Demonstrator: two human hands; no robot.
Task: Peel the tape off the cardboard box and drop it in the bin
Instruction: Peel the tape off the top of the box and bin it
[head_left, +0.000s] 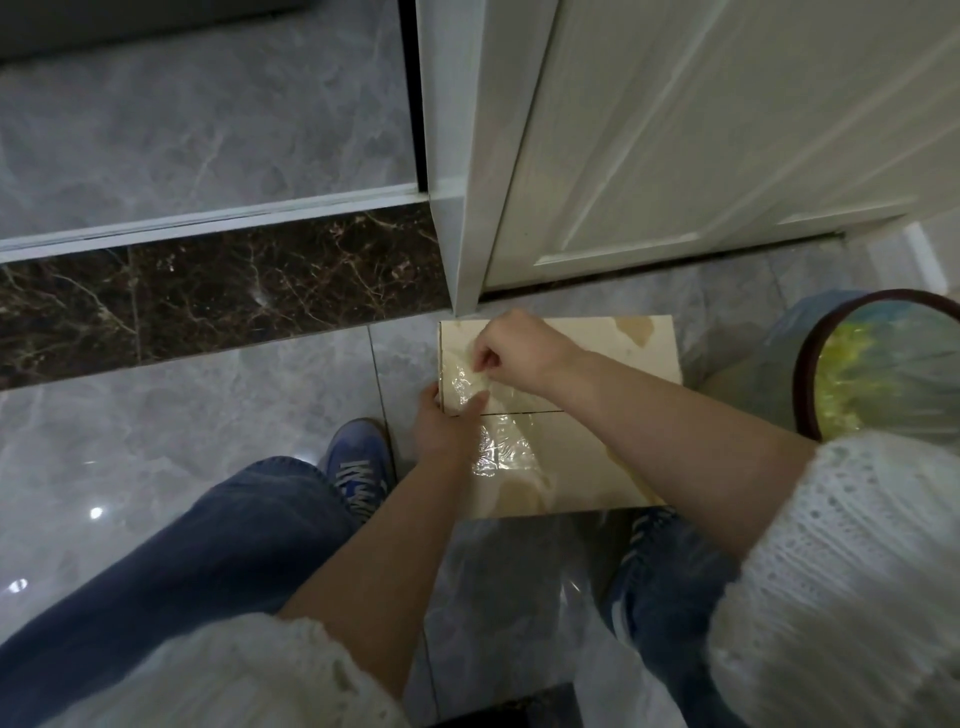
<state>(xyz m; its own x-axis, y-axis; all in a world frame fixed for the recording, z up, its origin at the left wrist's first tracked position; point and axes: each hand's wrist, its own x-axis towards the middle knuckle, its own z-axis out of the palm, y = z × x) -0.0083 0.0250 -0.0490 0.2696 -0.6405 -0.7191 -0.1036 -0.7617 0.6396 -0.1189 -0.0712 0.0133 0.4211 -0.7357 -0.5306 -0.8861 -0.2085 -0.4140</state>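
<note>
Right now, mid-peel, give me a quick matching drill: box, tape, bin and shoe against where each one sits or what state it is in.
Things:
1. box
2. tape
3. bin
4. shoe

Places or states:
A. left of the box, blue
B. on the floor by the door
C. right of the box, lined with a bag
D. clear and wrinkled, stuck over the flap seam

Pairs: 1-B, 2-D, 3-C, 4-A

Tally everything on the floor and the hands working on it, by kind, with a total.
Cardboard box: 1
Clear tape patch on the box: 1
Bin with liner: 1
Blue sneakers: 2
Hands: 2, left hand steadying the box edge, right hand pinching the tape
Total: 7
</note>
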